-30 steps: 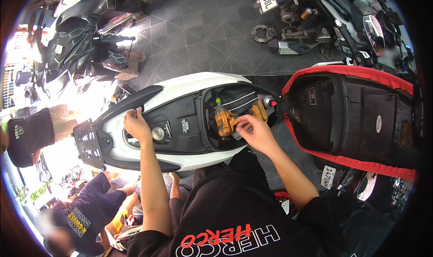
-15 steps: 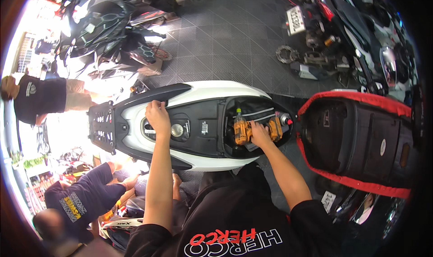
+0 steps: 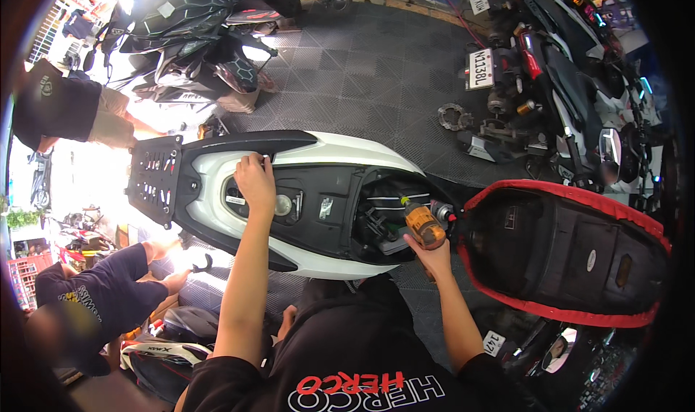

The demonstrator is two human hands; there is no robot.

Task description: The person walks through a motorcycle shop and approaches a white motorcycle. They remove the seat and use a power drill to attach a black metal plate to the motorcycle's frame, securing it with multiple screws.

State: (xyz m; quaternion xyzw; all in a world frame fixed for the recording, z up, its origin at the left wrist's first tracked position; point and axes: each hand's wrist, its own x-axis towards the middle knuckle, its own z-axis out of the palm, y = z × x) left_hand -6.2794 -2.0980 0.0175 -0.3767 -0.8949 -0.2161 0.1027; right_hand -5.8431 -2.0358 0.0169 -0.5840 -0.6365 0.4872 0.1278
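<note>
In front of me lies a white and black scooter body (image 3: 355,149) with its storage compartment (image 3: 360,224) uncovered. My right hand (image 3: 432,258) is wrapped round the grip of an orange cordless drill (image 3: 423,225), held over the compartment's near right side. A yellow-green tip shows at the drill's far end; whether it belongs to the drill I cannot tell. My left hand (image 3: 255,184) is closed above the inner edge of the body, left of the round fuel cap (image 3: 281,205). A small dark thing shows at its fingertips, too small to name.
The seat (image 3: 565,249), red-edged, is tipped open to the right. A black rear rack (image 3: 154,180) sits at the left end. Parked motorcycles (image 3: 188,47) stand far left and far right (image 3: 557,79). Two people are at the left, one standing (image 3: 72,108), one low down (image 3: 101,296).
My right hand has lifted the drill from inside the compartment and turned it, moving it toward me. My left hand stays near the same edge. My view has shifted slightly.
</note>
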